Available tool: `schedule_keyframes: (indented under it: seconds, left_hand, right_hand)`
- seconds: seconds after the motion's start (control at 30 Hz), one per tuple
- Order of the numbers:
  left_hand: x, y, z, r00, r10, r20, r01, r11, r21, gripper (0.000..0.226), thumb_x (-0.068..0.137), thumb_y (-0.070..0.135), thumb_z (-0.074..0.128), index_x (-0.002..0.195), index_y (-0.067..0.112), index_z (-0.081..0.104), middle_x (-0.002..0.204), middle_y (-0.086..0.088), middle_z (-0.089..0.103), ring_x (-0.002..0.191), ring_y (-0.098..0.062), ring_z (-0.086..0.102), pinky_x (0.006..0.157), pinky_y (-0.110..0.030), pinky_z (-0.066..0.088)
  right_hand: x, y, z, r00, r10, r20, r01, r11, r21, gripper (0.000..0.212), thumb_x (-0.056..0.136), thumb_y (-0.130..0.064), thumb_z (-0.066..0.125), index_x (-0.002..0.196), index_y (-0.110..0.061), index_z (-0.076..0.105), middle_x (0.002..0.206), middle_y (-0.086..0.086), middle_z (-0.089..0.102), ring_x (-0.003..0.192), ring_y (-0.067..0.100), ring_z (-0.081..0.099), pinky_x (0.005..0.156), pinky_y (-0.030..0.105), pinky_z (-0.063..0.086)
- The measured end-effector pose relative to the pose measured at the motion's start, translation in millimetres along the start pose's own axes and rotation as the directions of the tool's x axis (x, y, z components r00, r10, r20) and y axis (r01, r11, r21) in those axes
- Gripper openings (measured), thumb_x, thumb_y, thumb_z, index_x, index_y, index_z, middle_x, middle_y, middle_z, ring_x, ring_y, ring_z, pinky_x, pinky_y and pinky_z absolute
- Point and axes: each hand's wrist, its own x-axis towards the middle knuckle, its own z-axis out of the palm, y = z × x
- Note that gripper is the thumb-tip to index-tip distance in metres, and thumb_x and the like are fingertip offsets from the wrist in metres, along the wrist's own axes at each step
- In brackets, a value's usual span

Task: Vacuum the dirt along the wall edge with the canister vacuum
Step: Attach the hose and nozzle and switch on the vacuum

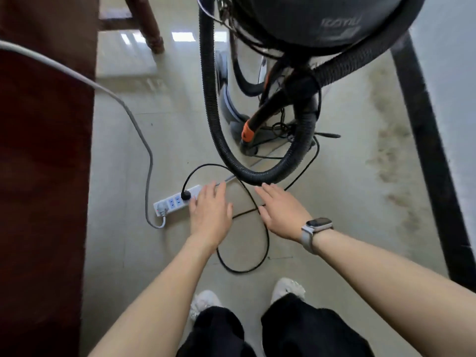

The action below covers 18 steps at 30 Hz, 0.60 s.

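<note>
From the head camera, looking down: both bare arms reach forward over a pale tiled floor. The left hand is spread flat with straight fingers, its grip loose and holding nothing, hovering over the right end of a white power strip; whether it touches the strip cannot be told. The right hand, with a smartwatch on the wrist, is likewise flat and open, holding nothing, just near of the hose loop.

The canister vacuum stands at the far side, its dark drum filling the top of the view. Its black ribbed hose drops down and curls in a loop on the floor just beyond the fingertips. An orange collar shows on a tube beneath the drum. A thin black cord runs from a plug in the strip and loops between the hands. A grey cable leaves the strip's left end and trails far left.

A band of brownish dirt lies on the right, beside the dark baseboard of the wall. A dark red cloth hangs at left. White shoes and black trousers show nearest.
</note>
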Motion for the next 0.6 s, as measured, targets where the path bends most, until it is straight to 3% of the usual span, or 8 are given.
schedule_keyframes:
  seconds: [0.17, 0.33, 0.43, 0.53, 0.6]
  left_hand:
    - [-24, 37, -109, 0.993, 0.118, -0.028, -0.118, 0.993, -0.003, 0.046, 0.097, 0.026, 0.039, 0.141, 0.017, 0.033, 0.146, 0.000, 0.034, 0.136, -0.016, 0.028, 0.109, -0.038, 0.025]
    - [-22, 73, -194, 0.980, 0.167, -0.106, -0.186, 0.960, -0.208, 0.036, 0.096, 0.014, 0.045, 0.130, 0.008, 0.050, 0.131, -0.008, 0.052, 0.120, -0.026, 0.046, 0.095, -0.039, 0.038]
    - [-6, 98, -206, 0.982, 0.152, -0.116, -0.179, 0.945, -0.275, 0.037, 0.095, 0.012, 0.045, 0.131, 0.007, 0.050, 0.128, -0.010, 0.054, 0.117, -0.027, 0.049, 0.095, -0.039, 0.040]
    - [12, 124, -199, 0.985, 0.125, -0.117, -0.158, 0.927, -0.340, 0.038, 0.095, 0.012, 0.044, 0.133, 0.008, 0.049, 0.131, -0.008, 0.052, 0.121, -0.025, 0.046, 0.099, -0.036, 0.037]
    - [33, 142, -190, 0.987, 0.091, -0.130, -0.134, 0.918, -0.373, 0.038, 0.095, 0.011, 0.045, 0.133, 0.007, 0.049, 0.132, -0.008, 0.052, 0.122, -0.024, 0.045, 0.101, -0.036, 0.037]
  right_hand:
    - [-58, -23, -113, 0.995, 0.088, -0.055, -0.084, 0.994, 0.063, 0.049, 0.096, -0.020, 0.041, 0.143, -0.010, 0.034, 0.144, 0.010, 0.040, 0.133, 0.027, 0.034, 0.105, 0.040, 0.033]
    - [-84, -23, -202, 0.989, 0.126, -0.079, -0.120, 0.990, 0.074, 0.048, 0.096, -0.018, 0.040, 0.143, -0.014, 0.035, 0.144, 0.005, 0.041, 0.130, 0.025, 0.039, 0.103, 0.038, 0.036]
    - [-72, 5, -231, 0.983, 0.154, -0.100, -0.149, 0.987, 0.051, 0.046, 0.096, -0.019, 0.041, 0.142, -0.015, 0.037, 0.140, 0.005, 0.045, 0.127, 0.025, 0.042, 0.102, 0.038, 0.037]
    - [-49, 40, -246, 0.949, 0.272, -0.157, -0.242, 0.952, 0.188, 0.041, 0.097, -0.020, 0.043, 0.137, -0.012, 0.043, 0.136, 0.011, 0.049, 0.125, 0.027, 0.045, 0.100, 0.036, 0.037]
    - [-30, 67, -253, 0.926, 0.322, -0.195, -0.289, 0.940, 0.180, 0.039, 0.097, -0.020, 0.044, 0.134, -0.010, 0.045, 0.133, 0.012, 0.051, 0.122, 0.029, 0.046, 0.097, 0.037, 0.039]
